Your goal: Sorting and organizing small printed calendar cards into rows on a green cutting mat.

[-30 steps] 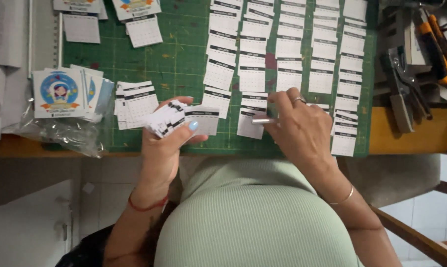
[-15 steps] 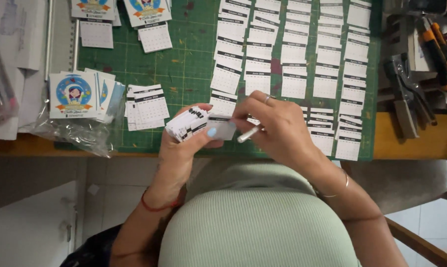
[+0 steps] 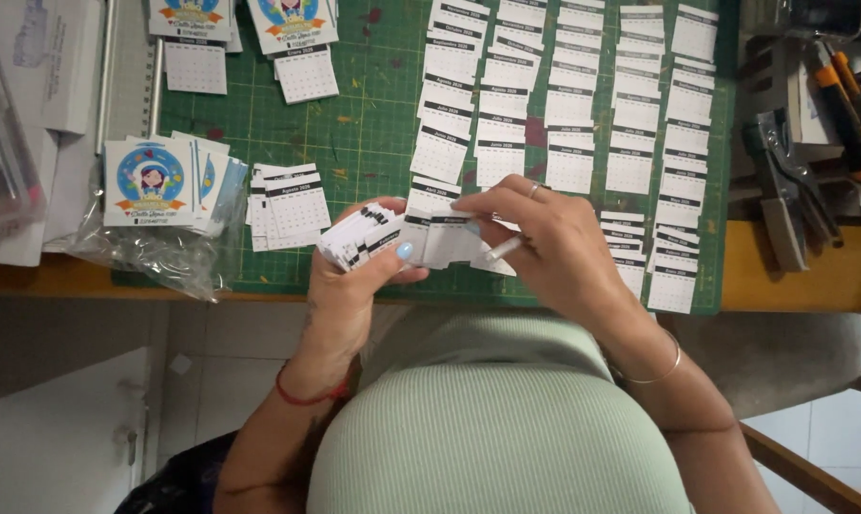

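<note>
The left hand [image 3: 354, 286] grips a fanned stack of small calendar sheets [image 3: 359, 236], thumb clamped across the top, at the near edge of the green cutting mat [image 3: 373, 133]. The right hand [image 3: 554, 252] pinches a single sheet [image 3: 450, 238] against that stack and also holds a thin white stick [image 3: 503, 248]. Step in hand, by judgement: collating sheets into one set. The next move calls for squaring edges before adding from the rows of sheets [image 3: 564, 114] laid out farther back.

Green gridded cutting mat [image 3: 373, 133] under white, black-banded calendar slips [image 3: 507, 124].
</note>
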